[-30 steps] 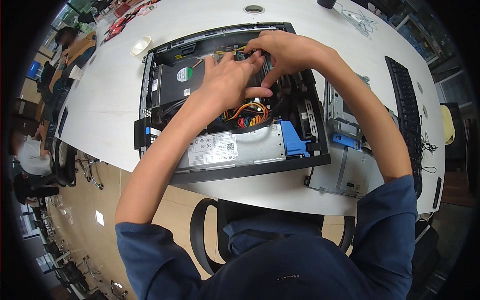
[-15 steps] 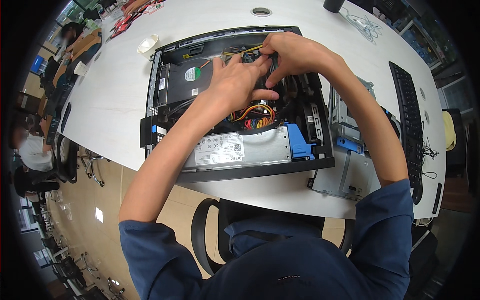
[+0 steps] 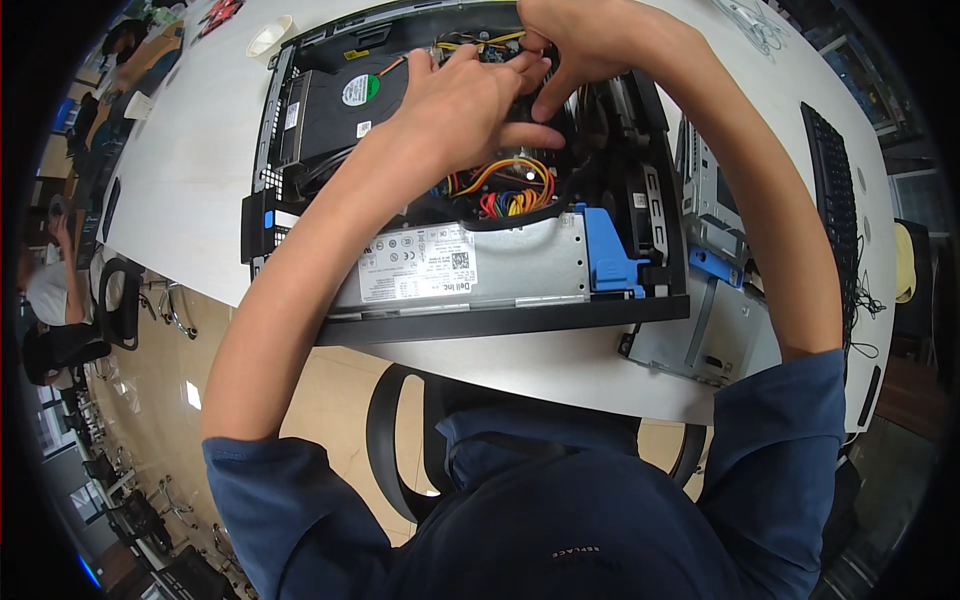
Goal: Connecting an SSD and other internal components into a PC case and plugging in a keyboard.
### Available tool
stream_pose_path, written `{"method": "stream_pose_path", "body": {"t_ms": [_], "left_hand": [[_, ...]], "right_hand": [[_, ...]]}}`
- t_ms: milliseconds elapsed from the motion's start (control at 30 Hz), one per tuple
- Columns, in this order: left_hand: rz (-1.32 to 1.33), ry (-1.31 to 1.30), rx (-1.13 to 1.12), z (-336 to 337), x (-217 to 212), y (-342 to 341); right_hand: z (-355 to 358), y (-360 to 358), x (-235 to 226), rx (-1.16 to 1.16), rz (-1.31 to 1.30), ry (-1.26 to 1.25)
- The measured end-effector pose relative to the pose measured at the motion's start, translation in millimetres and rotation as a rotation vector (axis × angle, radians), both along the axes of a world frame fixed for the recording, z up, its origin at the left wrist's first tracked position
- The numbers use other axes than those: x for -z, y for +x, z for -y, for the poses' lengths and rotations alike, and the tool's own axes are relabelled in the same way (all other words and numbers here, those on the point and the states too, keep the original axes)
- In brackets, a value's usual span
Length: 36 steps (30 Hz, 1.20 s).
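Note:
A desktop computer case (image 3: 500,322) lies opened on the white table in front of me. Both my hands reach into its far middle part. My left hand (image 3: 455,110) is spread, palm down, beside the black fan housing (image 3: 330,115), its thumb stretched out to the right. My right hand (image 3: 595,45) arches in from the far right, thumb apart from the bent fingers, close to the left fingertips. A thin yellow cable (image 3: 500,40) runs by the right fingers. Whatever the fingertips touch lies hidden beneath them. Bundled coloured wires (image 3: 520,203) sit below the left thumb.
A silver power supply (image 3: 530,262) and a blue latch (image 3: 612,258) occupy the case's near side. To its right are metal parts (image 3: 690,325) and a black keyboard (image 3: 832,200). A paper cup (image 3: 270,38) stands at the far left; a chair (image 3: 385,450) is below the table edge.
The view has shifted, so the case appears larger and higher. Both hands keep nearly the same place inside it. At the far left, a seated person now has an arm raised.

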<state>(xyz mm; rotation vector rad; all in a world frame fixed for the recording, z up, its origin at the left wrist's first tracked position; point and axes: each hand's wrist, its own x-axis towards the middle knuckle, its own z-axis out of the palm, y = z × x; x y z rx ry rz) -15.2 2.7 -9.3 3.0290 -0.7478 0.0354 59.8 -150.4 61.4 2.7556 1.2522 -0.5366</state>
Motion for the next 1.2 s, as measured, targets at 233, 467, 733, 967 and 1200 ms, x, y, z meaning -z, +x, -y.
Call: {"method": "stream_pose_path", "body": {"t_ms": [233, 467, 733, 967, 1200], "left_hand": [[0.047, -0.044, -0.002, -5, 12, 1], [-0.011, -0.019, -0.004, 1, 0, -3], [-0.126, -0.005, -0.017, 0, -11, -4], [-0.173, 0.006, -0.023, 2, -13, 0], [-0.149, -0.007, -0.025, 1, -11, 0]], "right_hand": [[1, 12, 32, -0.063, 0.127, 0.115], [9, 15, 22, 0.232, -0.058, 0.123], [-7, 3, 40, 0.217, 0.143, 0.256], [-4, -2, 58, 0.181, 0.303, 0.32], [-6, -1, 62, 0.16, 0.35, 0.302]]}}
